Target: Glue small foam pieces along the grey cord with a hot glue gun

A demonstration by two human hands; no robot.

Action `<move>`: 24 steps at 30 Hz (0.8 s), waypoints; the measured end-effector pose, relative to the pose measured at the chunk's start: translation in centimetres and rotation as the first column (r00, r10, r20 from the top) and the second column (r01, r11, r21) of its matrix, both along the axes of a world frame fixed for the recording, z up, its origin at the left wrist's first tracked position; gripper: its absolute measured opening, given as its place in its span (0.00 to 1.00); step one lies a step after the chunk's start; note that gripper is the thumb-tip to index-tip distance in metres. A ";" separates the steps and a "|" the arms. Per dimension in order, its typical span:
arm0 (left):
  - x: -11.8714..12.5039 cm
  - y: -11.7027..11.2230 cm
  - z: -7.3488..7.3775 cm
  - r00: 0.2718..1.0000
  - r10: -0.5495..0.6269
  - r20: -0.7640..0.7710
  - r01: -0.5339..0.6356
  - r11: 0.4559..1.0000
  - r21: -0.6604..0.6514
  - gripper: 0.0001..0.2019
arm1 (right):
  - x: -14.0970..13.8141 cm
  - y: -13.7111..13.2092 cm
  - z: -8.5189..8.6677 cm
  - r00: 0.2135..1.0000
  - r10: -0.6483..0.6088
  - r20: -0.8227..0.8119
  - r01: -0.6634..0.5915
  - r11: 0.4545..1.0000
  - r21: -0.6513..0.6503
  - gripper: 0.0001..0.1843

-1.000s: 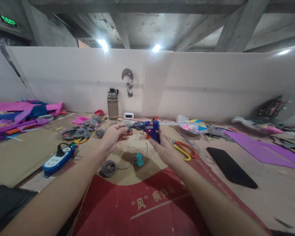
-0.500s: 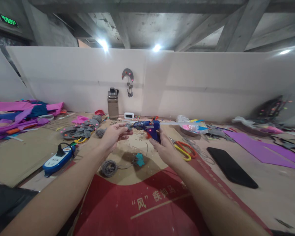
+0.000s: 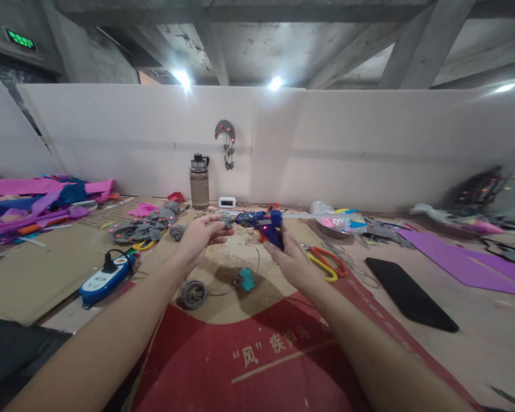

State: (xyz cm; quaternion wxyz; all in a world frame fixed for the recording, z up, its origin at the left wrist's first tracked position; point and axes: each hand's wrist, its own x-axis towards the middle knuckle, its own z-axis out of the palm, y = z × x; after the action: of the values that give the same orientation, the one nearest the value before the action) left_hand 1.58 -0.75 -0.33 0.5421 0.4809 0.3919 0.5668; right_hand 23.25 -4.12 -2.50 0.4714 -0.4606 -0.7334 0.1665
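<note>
Scissors [image 3: 331, 253], yarn [image 3: 194, 294] nearby; right grip [image 3: 295, 260] clamped on glue gun [image 3: 271, 222], left grip [image 3: 201, 237] on piece [image 3: 227, 220].

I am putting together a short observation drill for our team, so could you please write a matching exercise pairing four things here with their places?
1. Blue glue gun
2. Water bottle
3. Black phone
4. Teal flower-shaped piece

A. Right of the scissors
B. Beside the coil of grey cord
C. In the right hand
D. Just left of the small white clock

Pairs: 1-C, 2-D, 3-A, 4-B.
</note>
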 end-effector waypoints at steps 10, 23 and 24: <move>0.1 -0.1 0.1 1.000 0.000 -0.008 0.000 1.000 -0.003 0.11 | 0.0 0.0 0.1 0.999 0.002 0.032 -0.002 1.000 -0.006 0.29; 0.3 -0.4 0.3 1.000 0.008 -0.026 -0.008 1.000 0.013 0.12 | 0.0 -0.1 0.2 0.997 -0.033 0.065 0.034 0.999 -0.020 0.30; 0.3 -0.4 0.3 1.000 0.012 -0.023 -0.012 1.000 0.014 0.12 | 0.0 -0.1 0.2 0.997 -0.031 0.065 0.033 0.999 -0.026 0.29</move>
State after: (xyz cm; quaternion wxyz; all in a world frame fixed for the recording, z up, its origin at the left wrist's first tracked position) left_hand 1.83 -1.14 -0.06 0.5307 0.4889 0.3970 0.5673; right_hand 23.20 -4.24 -2.29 0.4438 -0.4838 -0.7384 0.1537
